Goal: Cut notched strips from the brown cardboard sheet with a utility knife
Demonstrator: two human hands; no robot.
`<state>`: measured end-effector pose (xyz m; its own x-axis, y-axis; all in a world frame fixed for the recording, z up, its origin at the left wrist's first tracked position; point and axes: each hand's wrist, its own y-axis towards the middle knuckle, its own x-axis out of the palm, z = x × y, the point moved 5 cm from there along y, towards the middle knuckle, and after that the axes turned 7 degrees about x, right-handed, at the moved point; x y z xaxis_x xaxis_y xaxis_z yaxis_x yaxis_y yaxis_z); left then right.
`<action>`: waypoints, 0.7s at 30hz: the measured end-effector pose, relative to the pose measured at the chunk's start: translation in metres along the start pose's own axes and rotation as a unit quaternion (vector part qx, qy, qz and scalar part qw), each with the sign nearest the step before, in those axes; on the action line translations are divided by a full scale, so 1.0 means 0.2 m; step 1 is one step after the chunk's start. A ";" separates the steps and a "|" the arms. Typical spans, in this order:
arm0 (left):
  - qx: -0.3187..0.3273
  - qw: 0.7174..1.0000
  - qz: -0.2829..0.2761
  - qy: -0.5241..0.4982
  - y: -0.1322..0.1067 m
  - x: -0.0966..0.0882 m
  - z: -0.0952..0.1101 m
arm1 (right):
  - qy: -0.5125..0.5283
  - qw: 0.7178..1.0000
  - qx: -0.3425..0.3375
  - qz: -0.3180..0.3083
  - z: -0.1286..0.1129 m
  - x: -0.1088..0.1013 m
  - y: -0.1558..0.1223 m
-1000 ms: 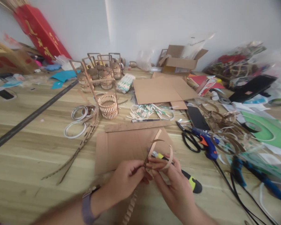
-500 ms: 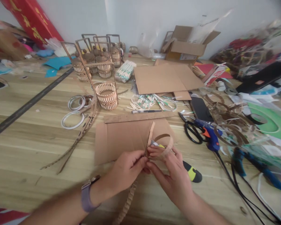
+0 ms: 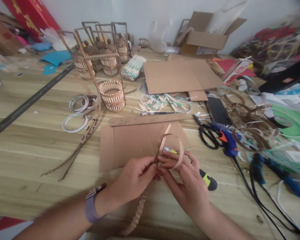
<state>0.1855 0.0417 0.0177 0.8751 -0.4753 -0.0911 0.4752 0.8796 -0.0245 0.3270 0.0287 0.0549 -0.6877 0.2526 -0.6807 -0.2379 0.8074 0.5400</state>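
Lower centre of frame: left hand (image 3: 133, 178) and right hand (image 3: 190, 186) close together, fingertips pinching thin cardboard strips (image 3: 167, 128), one curled into loop. Yellow-black knife (image 3: 208, 180) partly hidden behind right hand. Beyond them, flat cardboard sheet (image 3: 132, 143). Upper left of frame, I see open basket (image 3: 112, 98) with tall handle, lidded baskets (image 3: 109, 65) behind. Right of frame: scissors (image 3: 202, 126), blue glue gun (image 3: 230, 144), tangled brown strips (image 3: 261, 140).

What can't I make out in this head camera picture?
All in the head view:
Cardboard strip, pinched part: covered by the left hand and right hand.
Yellow-and-black tool, middle: behind the right hand.
Red object, top: cut off by the upper edge.
Heap, far right: contents blurred.
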 end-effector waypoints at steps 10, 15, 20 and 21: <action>-0.008 1.000 -0.008 -0.022 0.00 0.00 0.03 | 0.002 0.999 0.031 -0.014 0.02 -0.02 0.02; -0.020 0.998 -0.023 -0.052 0.00 0.01 0.02 | 0.006 0.999 0.047 -0.009 0.02 -0.04 0.03; -0.024 0.999 -0.008 -0.035 0.01 -0.01 0.00 | 0.017 0.999 0.035 0.004 0.02 -0.03 0.02; -0.023 0.999 -0.002 -0.027 0.01 -0.01 0.00 | 0.020 0.999 0.036 0.006 0.02 -0.03 0.02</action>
<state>0.1847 0.0445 0.0187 0.8771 -0.4790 -0.0366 0.4758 0.8767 -0.0715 0.3327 0.0331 0.0598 -0.7175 0.2419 -0.6532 -0.1802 0.8414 0.5096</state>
